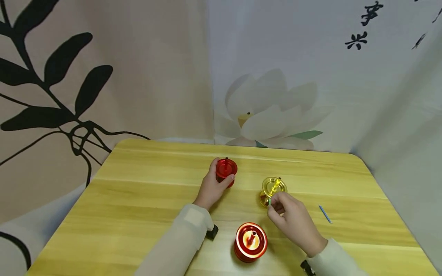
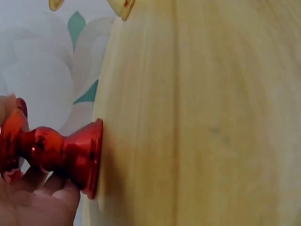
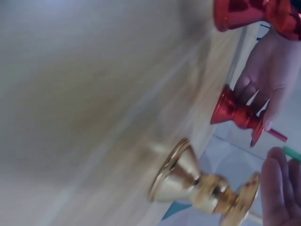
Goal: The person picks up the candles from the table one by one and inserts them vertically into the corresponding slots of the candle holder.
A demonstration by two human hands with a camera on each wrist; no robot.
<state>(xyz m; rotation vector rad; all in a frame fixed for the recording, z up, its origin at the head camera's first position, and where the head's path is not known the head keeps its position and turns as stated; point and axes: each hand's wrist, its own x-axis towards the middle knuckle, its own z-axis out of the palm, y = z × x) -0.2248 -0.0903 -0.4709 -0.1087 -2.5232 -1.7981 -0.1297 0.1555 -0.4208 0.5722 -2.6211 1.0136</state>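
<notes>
Near the frame's centre, the left hand's [image 1: 215, 188] fingers grip a red candlestick [image 1: 226, 170], seemingly to steady it, while lower right the right hand [image 1: 296, 222] pinches a green stick [image 1: 269, 201] beside the gold candlestick [image 1: 268, 188].

Beneath your grips you have a yellow wood-grain table [image 1: 138, 199] with rounded far corners, a pale sheen [image 1: 215, 253] lighting its near side. Beyond them you face a pale backdrop [image 1: 162, 76], printed with a black leafy branch [image 1: 65, 59] to their left, a white lotus [image 1: 269, 124] straight behind and black characters [image 1: 372, 13] higher right.
</notes>
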